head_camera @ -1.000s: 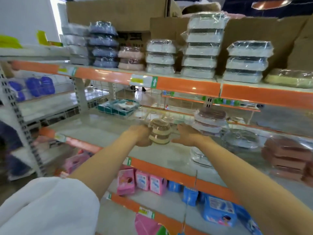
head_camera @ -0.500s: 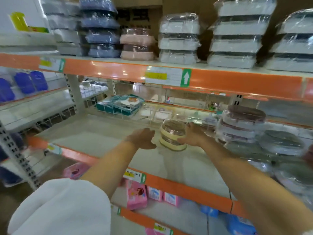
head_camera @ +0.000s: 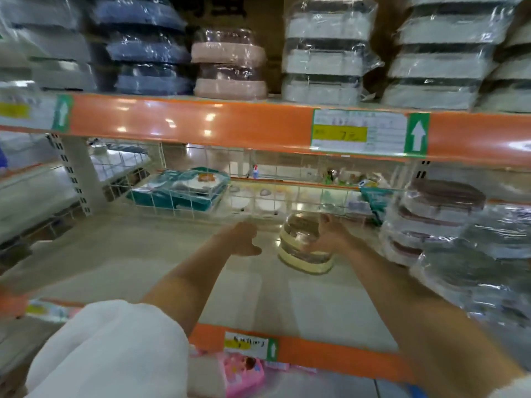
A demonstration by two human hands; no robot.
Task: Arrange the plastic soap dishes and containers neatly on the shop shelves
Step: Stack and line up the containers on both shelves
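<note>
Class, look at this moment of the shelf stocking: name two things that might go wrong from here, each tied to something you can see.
1. The right hand alone holds the cream soap dishes, a stack of two; the left hand is off to the side. If the right hand pushes the top dish, it may slide off.
2. The wrapped brown-lidded stack stands close on the right; the right forearm could knock it while withdrawing.

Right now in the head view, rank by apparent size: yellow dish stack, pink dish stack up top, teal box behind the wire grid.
1. Teal box, widest in frame.
2. Pink dish stack.
3. Yellow dish stack, held by the right hand.

The first two look close, and all three sit at different depths, so true sizes are unsure.
</note>
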